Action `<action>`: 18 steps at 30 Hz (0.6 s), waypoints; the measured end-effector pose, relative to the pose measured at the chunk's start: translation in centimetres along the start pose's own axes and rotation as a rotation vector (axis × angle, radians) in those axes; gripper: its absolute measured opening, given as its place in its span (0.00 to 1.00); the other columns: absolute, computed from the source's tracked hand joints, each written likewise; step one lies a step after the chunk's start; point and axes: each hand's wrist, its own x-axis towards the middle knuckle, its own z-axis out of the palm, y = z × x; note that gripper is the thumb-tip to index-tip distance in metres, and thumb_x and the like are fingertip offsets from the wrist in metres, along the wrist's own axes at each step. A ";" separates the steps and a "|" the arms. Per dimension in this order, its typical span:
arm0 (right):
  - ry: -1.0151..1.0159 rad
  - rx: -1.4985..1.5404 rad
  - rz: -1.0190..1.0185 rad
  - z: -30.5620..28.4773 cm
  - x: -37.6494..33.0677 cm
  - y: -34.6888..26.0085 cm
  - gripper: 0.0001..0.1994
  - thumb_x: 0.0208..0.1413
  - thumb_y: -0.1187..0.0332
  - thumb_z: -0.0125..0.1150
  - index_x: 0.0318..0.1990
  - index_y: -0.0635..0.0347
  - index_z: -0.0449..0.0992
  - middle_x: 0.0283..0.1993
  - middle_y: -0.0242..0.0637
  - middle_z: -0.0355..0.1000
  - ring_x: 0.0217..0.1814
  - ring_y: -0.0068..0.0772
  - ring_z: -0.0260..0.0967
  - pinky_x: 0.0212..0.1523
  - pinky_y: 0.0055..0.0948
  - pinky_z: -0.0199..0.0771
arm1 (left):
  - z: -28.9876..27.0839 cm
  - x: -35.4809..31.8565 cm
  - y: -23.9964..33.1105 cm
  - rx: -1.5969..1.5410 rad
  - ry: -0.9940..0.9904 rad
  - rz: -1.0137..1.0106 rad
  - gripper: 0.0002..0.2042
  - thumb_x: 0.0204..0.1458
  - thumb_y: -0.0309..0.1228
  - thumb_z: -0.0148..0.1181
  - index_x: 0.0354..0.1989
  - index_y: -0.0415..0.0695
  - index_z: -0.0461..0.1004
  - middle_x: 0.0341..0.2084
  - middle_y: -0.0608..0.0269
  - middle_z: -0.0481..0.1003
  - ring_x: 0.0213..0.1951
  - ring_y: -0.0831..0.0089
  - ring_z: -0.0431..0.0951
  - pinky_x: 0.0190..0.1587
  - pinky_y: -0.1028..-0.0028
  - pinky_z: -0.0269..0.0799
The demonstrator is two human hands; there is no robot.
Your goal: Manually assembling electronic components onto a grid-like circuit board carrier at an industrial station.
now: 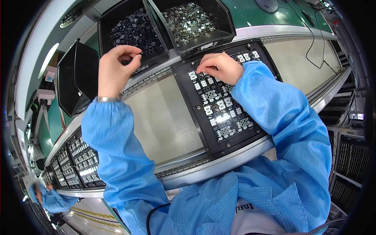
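Note:
My left hand [114, 69] is raised at the near edge of a black bin [160, 55] of small dark round parts [137, 29]. Its thumb and index finger are curled close together; anything between them is too small to make out. Over the far left corner of a circuit board [217, 102] in a black frame [187, 102] is my right hand [222, 67]. Its fingers are pinched, with the tips by a white square component [192, 75], and what they hold, if anything, is hidden. Several white components sit in rows on the board.
Beside the dark parts stands a black bin [223, 23] of shiny small metal parts [188, 23]. Another black bin [78, 76] is at the left. The frame lies across a conveyor [164, 113] with metal rails. More filled boards [84, 158] and a person in blue [56, 200] are farther left.

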 end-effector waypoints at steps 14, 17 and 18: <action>0.042 -0.159 -0.016 1.2 0.2 -1.3 0.09 0.52 0.77 0.56 0.39 0.58 0.65 0.33 0.37 0.69 0.37 0.37 0.70 0.39 0.31 0.71 | 6.8 -7.7 2.5 -0.810 -0.306 -0.191 0.07 0.49 0.17 0.57 0.37 0.35 0.76 0.34 0.60 0.78 0.38 0.73 0.78 0.44 0.76 0.72; 0.030 -0.297 -0.035 1.2 0.2 -1.8 0.08 0.53 0.75 0.55 0.39 0.57 0.66 0.33 0.38 0.69 0.38 0.41 0.70 0.38 0.34 0.71 | 6.9 -7.7 2.5 -0.816 -0.315 -0.234 0.08 0.50 0.18 0.56 0.38 0.35 0.77 0.34 0.61 0.78 0.38 0.75 0.78 0.44 0.77 0.72; 0.034 -0.329 -0.064 1.1 0.2 -1.8 0.07 0.53 0.75 0.55 0.39 0.57 0.65 0.33 0.38 0.69 0.38 0.42 0.70 0.38 0.35 0.71 | 6.9 -7.6 2.5 -0.806 -0.308 -0.247 0.08 0.50 0.19 0.56 0.39 0.35 0.77 0.34 0.62 0.78 0.37 0.75 0.78 0.43 0.78 0.71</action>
